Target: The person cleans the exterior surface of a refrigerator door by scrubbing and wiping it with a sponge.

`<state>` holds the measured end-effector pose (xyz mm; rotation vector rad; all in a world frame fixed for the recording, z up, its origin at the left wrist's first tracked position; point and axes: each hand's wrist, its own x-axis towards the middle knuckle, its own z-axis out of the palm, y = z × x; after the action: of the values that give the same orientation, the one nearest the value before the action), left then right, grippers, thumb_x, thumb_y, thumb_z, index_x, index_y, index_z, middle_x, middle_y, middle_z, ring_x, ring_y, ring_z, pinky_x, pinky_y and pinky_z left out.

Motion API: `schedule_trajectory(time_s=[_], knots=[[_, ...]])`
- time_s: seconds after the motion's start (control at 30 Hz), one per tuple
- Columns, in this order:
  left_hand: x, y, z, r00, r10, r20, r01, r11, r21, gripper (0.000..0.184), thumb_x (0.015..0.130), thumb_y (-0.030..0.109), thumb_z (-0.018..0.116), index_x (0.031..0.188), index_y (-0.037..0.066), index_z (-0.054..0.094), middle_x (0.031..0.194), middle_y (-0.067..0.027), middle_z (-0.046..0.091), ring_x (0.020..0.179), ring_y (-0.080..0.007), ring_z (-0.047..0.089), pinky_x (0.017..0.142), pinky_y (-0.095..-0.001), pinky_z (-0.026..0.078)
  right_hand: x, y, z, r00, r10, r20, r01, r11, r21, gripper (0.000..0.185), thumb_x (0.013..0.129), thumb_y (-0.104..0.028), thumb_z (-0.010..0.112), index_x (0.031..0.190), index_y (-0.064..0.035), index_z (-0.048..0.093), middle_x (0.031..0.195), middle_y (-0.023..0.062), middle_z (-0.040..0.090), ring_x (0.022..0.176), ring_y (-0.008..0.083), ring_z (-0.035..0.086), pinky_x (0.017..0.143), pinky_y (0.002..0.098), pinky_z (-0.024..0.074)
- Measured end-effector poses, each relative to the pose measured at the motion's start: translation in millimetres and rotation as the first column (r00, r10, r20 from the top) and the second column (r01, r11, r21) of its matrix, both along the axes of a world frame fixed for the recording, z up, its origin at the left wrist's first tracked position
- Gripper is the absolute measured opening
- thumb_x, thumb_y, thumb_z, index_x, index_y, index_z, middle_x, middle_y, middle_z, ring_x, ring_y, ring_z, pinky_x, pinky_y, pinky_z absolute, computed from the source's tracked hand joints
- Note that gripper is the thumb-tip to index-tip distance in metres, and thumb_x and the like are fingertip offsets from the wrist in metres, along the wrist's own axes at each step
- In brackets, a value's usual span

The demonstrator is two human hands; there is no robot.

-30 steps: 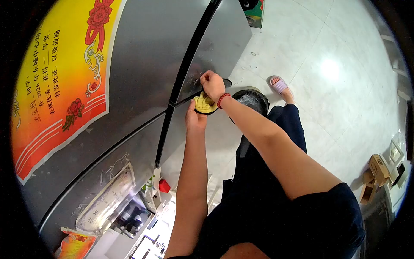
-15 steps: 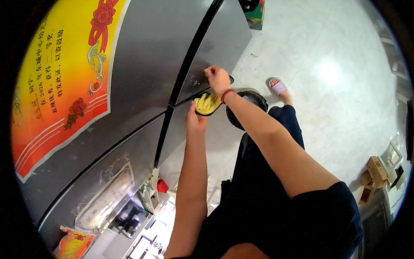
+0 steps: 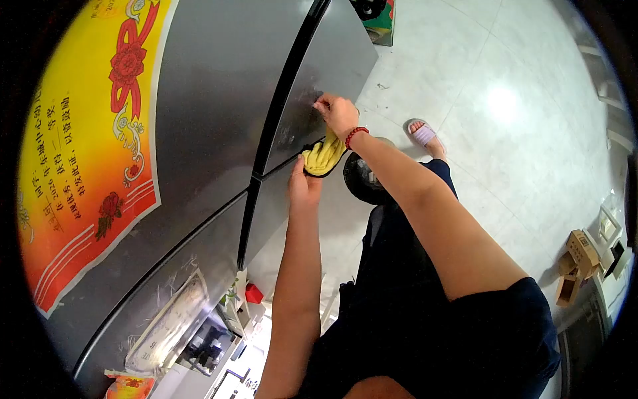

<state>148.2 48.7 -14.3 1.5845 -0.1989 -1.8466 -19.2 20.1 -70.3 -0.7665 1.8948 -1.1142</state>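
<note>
My left hand [image 3: 304, 185] grips a bunched yellow cloth with a black edge [image 3: 321, 158], held close to the grey refrigerator door. Just above it, my right hand [image 3: 339, 114] has its fingers pinched together near the door panel [image 3: 335, 56]; whether anything is between the fingertips is too small to make out. Small whitish marks [image 3: 307, 126] show on the panel beside those fingertips. A red bead bracelet [image 3: 355, 137] circles my right wrist. Part of the cloth is hidden behind my right hand and wrist.
Under my right forearm stands a dark, black-lined bin [image 3: 362, 183]. My foot in a striped slipper [image 3: 421, 133] is on the pale tiled floor [image 3: 478, 166]. A yellow-red certificate [image 3: 86, 159] covers part of the refrigerator. Cardboard boxes [image 3: 577, 263] lie at the right.
The view has shifted slightly. More of the yellow cloth shows, spread longer beneath my right wrist. My right hand stays pinched near the door panel, and my left still holds the cloth.
</note>
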Motion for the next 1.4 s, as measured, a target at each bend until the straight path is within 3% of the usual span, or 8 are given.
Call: schedule_trajectory(time_s=[0.13,0.53,0.77,0.93,1.03,1.1,1.27,1.4], knots=[[-8,-2,-3,1.0,-0.009,-0.008,0.009,1.0,0.01,0.03,0.097,0.019,0.044,0.115,-0.004,0.05,0.12,-0.0152,0.055,0.113,-0.0265,0.053,0.1,-0.0421,0.042,-1,1,-6,0.985,0.057,-0.16,-0.074,0.992,-0.102,0.016,0.085,-0.028,0.059,0.086,-0.0126,0.065,0.075,0.0105,0.065,0.072,0.0322,0.062,0.063,0.0418,0.0482],[-26,-18,2,0.998,0.016,0.062,-0.018,1.0,0.018,0.031,0.096,0.02,0.046,0.115,-0.003,0.05,0.12,-0.0144,0.055,0.114,-0.0257,0.053,0.099,-0.0423,0.042,4,-5,-10,0.991,-0.134,0.007,0.134,0.989,0.066,0.016,0.085,-0.026,0.057,0.089,-0.0124,0.064,0.074,0.0128,0.065,0.073,0.0344,0.062,0.065,0.0428,0.0489],[-31,-16,3,0.999,0.003,0.053,-0.004,1.0,0.028,0.032,0.095,0.02,0.049,0.117,-0.002,0.049,0.121,-0.0132,0.055,0.113,-0.0253,0.053,0.099,-0.0408,0.043,5,-1,-9,0.992,-0.11,0.063,0.112,0.993,-0.036,0.019,0.085,-0.026,0.058,0.087,-0.008,0.064,0.072,0.015,0.063,0.069,0.0341,0.061,0.063,0.0404,0.0481],[-30,-20,4,0.999,0.005,0.041,-0.006,1.0,0.019,0.031,0.094,0.02,0.05,0.117,-0.002,0.049,0.12,-0.0129,0.055,0.112,-0.0254,0.054,0.098,-0.0403,0.043,-5,-3,-24,0.965,-0.145,0.219,0.134,0.989,0.061,0.033,0.087,-0.034,0.059,0.086,-0.0014,0.064,0.068,0.0102,0.064,0.063,0.0188,0.061,0.061,0.0328,0.0478],[-36,-25,18,1.0,-0.021,-0.02,0.021,1.0,-0.013,0.027,0.093,0.013,0.048,0.116,-0.001,0.049,0.118,-0.013,0.055,0.111,-0.0254,0.054,0.098,-0.0403,0.043,0,20,-30,0.681,-0.154,0.716,0.157,0.986,0.062,0.04,0.087,-0.039,0.059,0.096,-0.0002,0.061,0.085,0.008,0.065,0.075,0.0147,0.06,0.066,0.0303,0.0478],[-38,-31,21,0.989,-0.072,-0.126,0.062,0.994,-0.088,0.026,0.091,0.007,0.045,0.115,-0.001,0.05,0.117,-0.0129,0.055,0.11,-0.0255,0.054,0.098,-0.0403,0.043,-2,49,13,0.143,0.109,0.984,0.087,0.989,-0.123,0.051,0.085,-0.045,0.062,0.11,-0.0001,0.057,0.104,0.0058,0.061,0.093,0.0133,0.056,0.079,0.0281,0.0452],[-76,-37,69,0.983,-0.149,-0.105,0.118,0.959,-0.259,0.031,0.085,-0.001,0.044,0.116,0.0,0.047,0.117,-0.0139,0.05,0.114,-0.0259,0.048,0.098,-0.042,0.04,-15,69,91,0.381,0.148,0.913,0.16,0.962,-0.223,0.042,0.084,-0.024,0.066,0.118,-0.001,0.055,0.112,0.0058,0.057,0.106,0.0128,0.05,0.093,0.0271,0.0381],[-106,-40,111,0.884,-0.382,0.271,0.468,0.738,-0.487,0.028,0.092,0.005,0.047,0.12,0.002,0.049,0.123,-0.0112,0.049,0.115,-0.0211,0.047,0.1,-0.0385,0.039,-40,49,83,0.44,-0.043,0.897,0.444,0.879,-0.175,0.032,0.084,-0.01,0.062,0.114,-0.0017,0.057,0.108,0.0055,0.059,0.101,0.0128,0.052,0.089,0.0265,0.0412]])
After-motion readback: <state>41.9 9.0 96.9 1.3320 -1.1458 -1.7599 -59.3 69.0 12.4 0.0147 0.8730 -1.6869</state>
